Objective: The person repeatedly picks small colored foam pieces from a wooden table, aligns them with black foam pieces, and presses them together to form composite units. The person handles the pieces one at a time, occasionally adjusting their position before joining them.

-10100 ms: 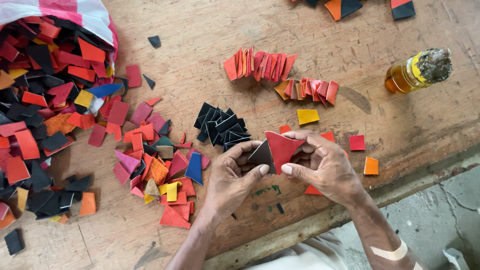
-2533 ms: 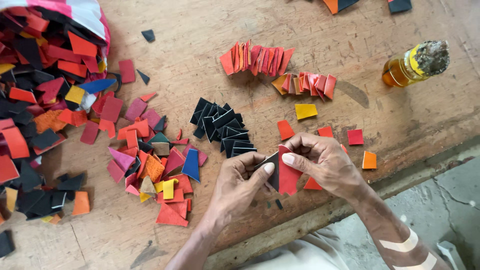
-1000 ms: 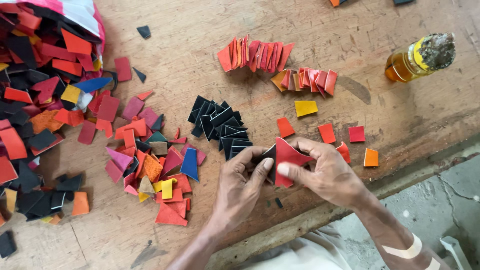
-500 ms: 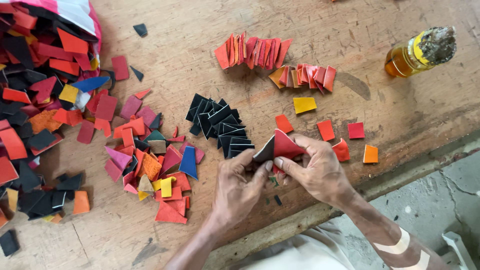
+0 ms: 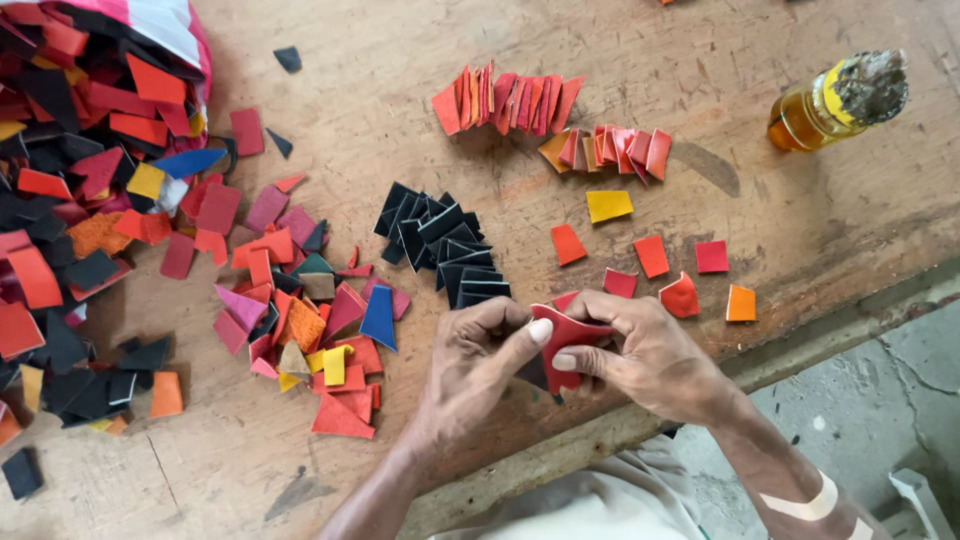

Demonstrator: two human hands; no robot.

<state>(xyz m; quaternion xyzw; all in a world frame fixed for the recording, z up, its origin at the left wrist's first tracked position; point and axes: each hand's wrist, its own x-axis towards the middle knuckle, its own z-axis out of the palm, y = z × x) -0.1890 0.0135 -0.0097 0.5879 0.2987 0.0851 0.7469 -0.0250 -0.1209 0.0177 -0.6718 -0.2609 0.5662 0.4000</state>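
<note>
- Your left hand (image 5: 478,362) and right hand (image 5: 650,350) meet over the near edge of the wooden table (image 5: 380,80), both closed on one red piece (image 5: 566,332). The thumbs press its face while the fingers curl behind, so the piece is pinched from two sides and held just above the boards.
- A dark sliver shows under the red piece, between your hands. It looks like a black piece held behind the red one, though too little shows to be sure.
- Just beyond your left knuckles lies a fanned row of black pieces (image 5: 440,245), overlapped like roof tiles. Lying that near, it is probably within easy reach of the hand.
- Near your right hand, small pieces lie singly and apart: red squares (image 5: 711,256), an orange piece (image 5: 741,303), and a yellow piece (image 5: 608,205) a little farther up.
- Farther still, two rows of red and orange pieces (image 5: 555,120) stand on edge, packed face to face. They read as sorted or finished stock set out of the way.
- To your left a loose scatter of mixed offcuts (image 5: 300,310) spreads out, red, pink, blue and yellow, unsorted.
- Past that, a big heap of red and black pieces (image 5: 70,150) spills from a pink and white sack (image 5: 165,25) at the table's far left.
- At the far right stands a small bottle of amber liquid (image 5: 810,112), its mouth plugged with a grey wad, well apart from the pieces.
</note>
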